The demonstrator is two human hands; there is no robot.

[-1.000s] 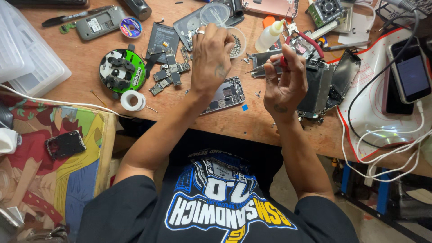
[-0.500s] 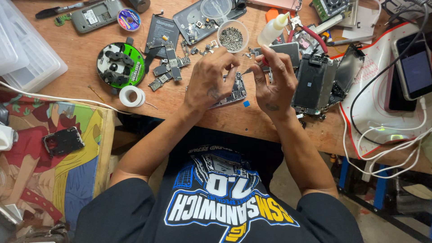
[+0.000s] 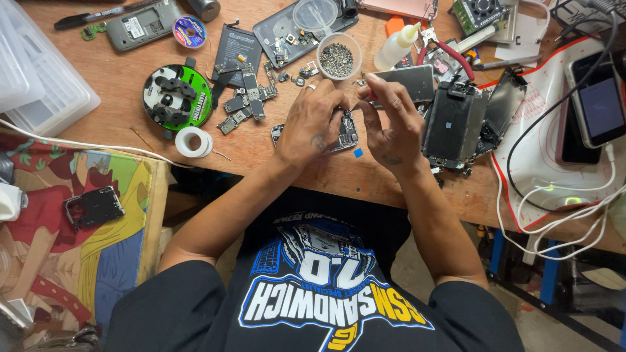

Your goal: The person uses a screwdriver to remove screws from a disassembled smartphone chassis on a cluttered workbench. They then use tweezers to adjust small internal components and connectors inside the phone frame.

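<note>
An opened phone [image 3: 347, 135] with its insides showing lies on the wooden bench [image 3: 261, 156], near the front edge. My left hand [image 3: 312, 122] rests over its left part, fingers curled down onto it, a ring on one finger. My right hand [image 3: 390, 122] is beside it on the right, fingertips pinched on a thin tool with a red grip [image 3: 370, 96]. The tool's tip points down at the phone's upper end and is mostly hidden by the fingers. The two hands almost touch above the phone.
Just beyond the hands stand a small bowl of screws [image 3: 338, 58] and a glue bottle [image 3: 398, 44]. Loose circuit boards [image 3: 244, 98], a green round disc [image 3: 177, 96] and a tape roll [image 3: 193, 141] lie left. Stripped phone frames [image 3: 456, 120], a phone on a white mat [image 3: 600, 104] and cables [image 3: 554, 195] lie right.
Both hands came down from the far side of the bench and closed in together over the opened phone. The left hand dropped from near the screw bowl onto it.
</note>
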